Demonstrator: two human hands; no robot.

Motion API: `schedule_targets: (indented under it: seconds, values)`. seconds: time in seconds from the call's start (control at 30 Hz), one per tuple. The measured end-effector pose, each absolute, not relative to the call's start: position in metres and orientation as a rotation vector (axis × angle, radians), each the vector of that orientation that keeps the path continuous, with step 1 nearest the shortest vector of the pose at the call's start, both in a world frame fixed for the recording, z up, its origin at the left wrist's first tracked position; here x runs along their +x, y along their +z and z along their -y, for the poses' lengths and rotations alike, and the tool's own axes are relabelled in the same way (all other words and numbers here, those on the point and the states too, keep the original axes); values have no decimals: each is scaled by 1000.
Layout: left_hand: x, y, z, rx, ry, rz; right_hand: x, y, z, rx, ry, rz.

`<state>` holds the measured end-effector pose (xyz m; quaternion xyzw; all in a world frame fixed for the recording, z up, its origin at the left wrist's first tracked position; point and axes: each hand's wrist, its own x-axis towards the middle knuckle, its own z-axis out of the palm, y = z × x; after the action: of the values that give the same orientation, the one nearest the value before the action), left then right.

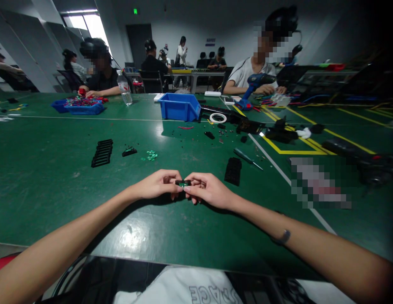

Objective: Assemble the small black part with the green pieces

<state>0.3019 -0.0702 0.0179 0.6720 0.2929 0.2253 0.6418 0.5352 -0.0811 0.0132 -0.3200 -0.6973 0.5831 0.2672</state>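
I have both hands together at the centre of the frame, over the green table: the left hand pinches one end of a small black part, and the right hand closes on the other end, its thumb reaching across the front. Green shows inside the part, too small for me to read. I judge the step in hand to be fine two-handed fitting or adjusting; the next move would call for a steady left pinch and light, square thumb pressure. Left of centre lie a row of black strips and loose green pieces; right of centre, a black block sits near a screwdriver, both out of my grip.
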Motion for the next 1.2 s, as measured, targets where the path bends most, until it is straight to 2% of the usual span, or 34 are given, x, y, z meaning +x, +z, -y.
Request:
schedule_targets:
  seconds: [1.2]
  values:
    - [309,22,80,1782,621,-872,535,14,81,-889,1577,1880]
